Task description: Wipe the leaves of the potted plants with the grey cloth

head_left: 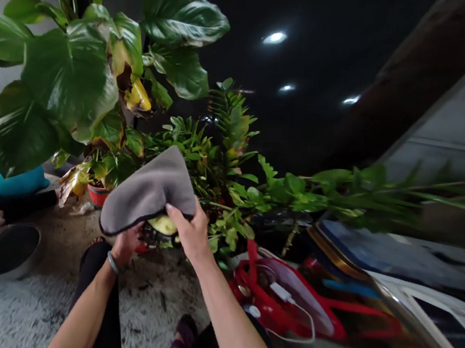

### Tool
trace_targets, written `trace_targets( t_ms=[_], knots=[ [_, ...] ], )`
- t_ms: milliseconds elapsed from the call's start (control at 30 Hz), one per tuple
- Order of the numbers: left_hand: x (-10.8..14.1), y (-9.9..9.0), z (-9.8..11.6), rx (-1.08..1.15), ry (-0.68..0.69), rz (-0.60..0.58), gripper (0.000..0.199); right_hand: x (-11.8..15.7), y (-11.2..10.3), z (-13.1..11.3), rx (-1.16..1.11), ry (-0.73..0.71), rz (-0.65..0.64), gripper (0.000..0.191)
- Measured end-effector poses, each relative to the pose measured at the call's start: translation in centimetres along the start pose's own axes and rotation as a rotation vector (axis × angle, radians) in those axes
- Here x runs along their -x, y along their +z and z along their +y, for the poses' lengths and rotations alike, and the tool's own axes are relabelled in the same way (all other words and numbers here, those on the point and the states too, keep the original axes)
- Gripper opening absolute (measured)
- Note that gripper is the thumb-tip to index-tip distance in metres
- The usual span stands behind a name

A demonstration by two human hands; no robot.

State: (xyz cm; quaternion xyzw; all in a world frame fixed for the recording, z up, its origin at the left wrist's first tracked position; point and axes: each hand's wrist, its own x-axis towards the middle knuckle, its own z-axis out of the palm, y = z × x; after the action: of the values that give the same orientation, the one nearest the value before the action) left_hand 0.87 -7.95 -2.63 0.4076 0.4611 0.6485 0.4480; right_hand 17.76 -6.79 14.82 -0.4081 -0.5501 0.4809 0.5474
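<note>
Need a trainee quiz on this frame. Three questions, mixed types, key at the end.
1. True or false: the wrist band is on the right arm.
2. Fill in: the right hand grips a ____ cloth with dark edging.
3. Which is nearest the white cable?
A) bowl
B) red bag
C) flowerpot

Key:
1. False; it is on the wrist of the left hand.
2. Grey.
3. B.

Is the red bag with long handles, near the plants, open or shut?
Open: the red bag gapes at the top, showing its pale inner lining.
</note>
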Motion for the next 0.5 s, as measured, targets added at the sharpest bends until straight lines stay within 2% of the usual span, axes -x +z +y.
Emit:
trace_targets(
  t_ms=[67,100,167,200,267,333,367,433,500],
  knots=[
    [-0.3,0.1,0.1,0.230,-0.160,-0.020,0.053,-1.7,-0.4,2.3,0.024,0.073,0.095,0.048],
    [-0.4,0.1,0.0,0.340,-0.239,-0.026,0.051,-1.4,-0.7,3.8,0.014,0.158,0.118,0.046],
    [-0.6,0.0,-0.4,0.488,-0.341,-0.019,0.054,0.9,-1.2,6.7,-0.039,0.343,0.105,0.039],
    [-0.7,0.0,-0.7,0.508,-0.338,0.002,0.051,2.6,-1.5,7.6,-0.063,0.412,0.088,0.035],
    [-0.9,0.0,-1.2,0.527,-0.314,0.042,0.043,5.7,-1.9,7.9,-0.103,0.478,0.046,0.032],
    [-1.2,0.0,-1.4,0.538,-0.323,0.049,0.041,6.6,-2.2,6.0,-0.111,0.416,0.045,0.037],
    [-1.3,0.0,-1.3,0.534,-0.345,0.034,0.043,6.0,-2.3,4.6,-0.096,0.336,0.067,0.041],
    [-1.3,-0.1,-1.0,0.515,-0.391,-0.018,0.052,3.1,-2.6,1.9,-0.036,0.124,0.143,0.047],
    [-1.1,-0.2,-0.3,0.509,-0.397,-0.054,0.055,-0.6,-3.0,0.6,0.034,-0.002,0.272,0.047]
  ],
)
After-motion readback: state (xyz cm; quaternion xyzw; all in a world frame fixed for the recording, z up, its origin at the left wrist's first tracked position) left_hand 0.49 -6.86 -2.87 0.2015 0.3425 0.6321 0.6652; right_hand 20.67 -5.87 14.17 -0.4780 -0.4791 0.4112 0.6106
